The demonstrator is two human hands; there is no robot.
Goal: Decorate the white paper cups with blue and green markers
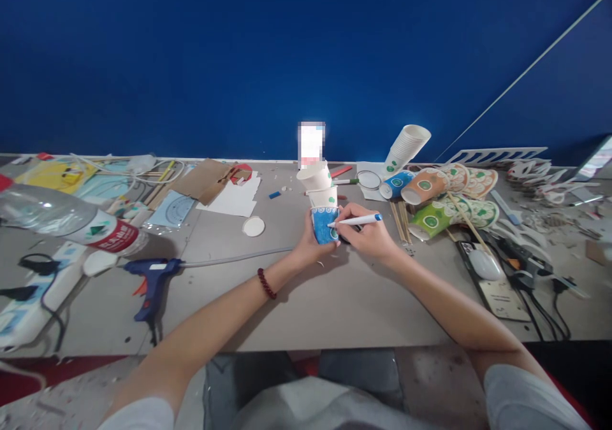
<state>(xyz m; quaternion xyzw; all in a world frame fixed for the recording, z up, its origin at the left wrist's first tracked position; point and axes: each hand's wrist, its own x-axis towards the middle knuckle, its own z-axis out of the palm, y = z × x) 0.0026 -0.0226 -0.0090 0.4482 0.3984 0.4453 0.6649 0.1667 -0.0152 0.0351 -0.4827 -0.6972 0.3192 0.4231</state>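
Note:
A paper cup (323,227), coloured blue with a white scalloped band along its rim and a green round mark, is gripped by my left hand (310,242) from the left and below. In my right hand (368,236) is a white marker (361,220) with a blue end, its tip at the cup's blue side. Right behind the blue cup stands a white paper cup (324,196), with another white cup (313,175) tilted above it. Whether these cups touch is hard to make out.
Coloured cups (424,186) and a stack of white cups (407,150) lie at the right, near a mouse (485,264). A blue glue gun (155,274), a water bottle (71,216) and a power strip (43,296) occupy the left. A lit screen (312,142) stands at the back.

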